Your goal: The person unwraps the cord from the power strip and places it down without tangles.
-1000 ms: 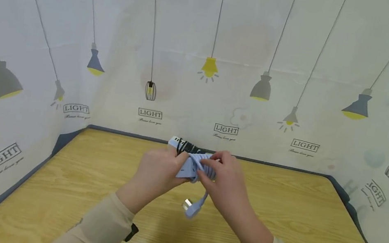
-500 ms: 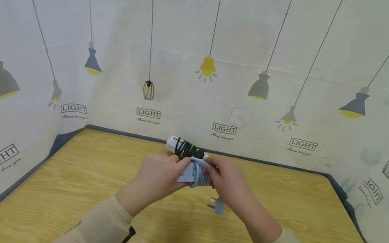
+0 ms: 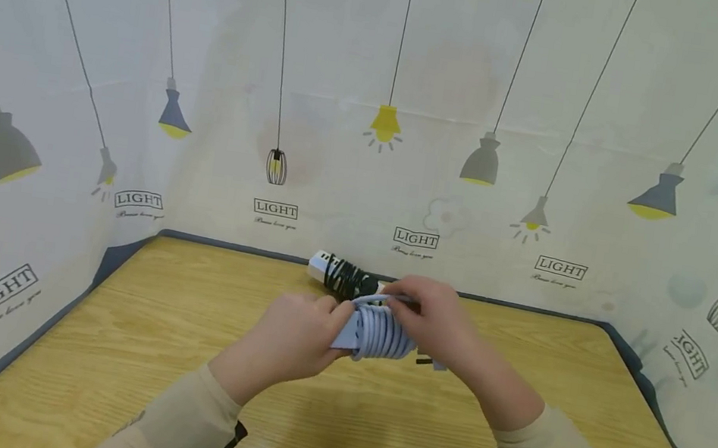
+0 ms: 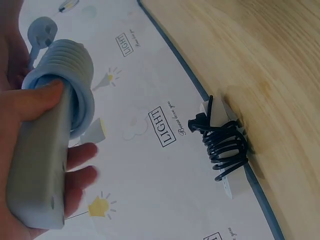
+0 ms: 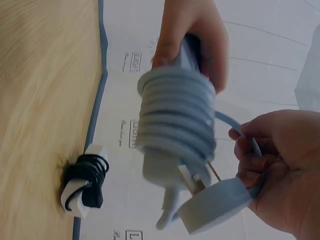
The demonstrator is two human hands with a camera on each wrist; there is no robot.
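**Both hands on a cord-wrapped power strip above the desk**

Nearest in the head view are two beige sleeves, each with a black strap at the wrist. Above the middle of the wooden desk (image 3: 108,342), the left hand (image 3: 291,333) grips one end of a pale blue power strip (image 3: 351,330), thumb on one face and fingers curled round the other, as the left wrist view shows. The strip is held clear of the desk. Its own pale blue cord (image 3: 385,331) is wound round the strip's body in tight, side-by-side turns. The right hand (image 3: 435,319) pinches the free end of that cord just beside the coils, fingers curled round it; in the right wrist view the pale blue plug (image 5: 215,202) hangs close under this hand, touching the end of the strip.

Farther off, at the desk's far edge against the lamp-printed backdrop (image 3: 557,91), lies a white power strip (image 3: 324,265) wrapped in a black cord (image 3: 346,278), well apart from both hands.
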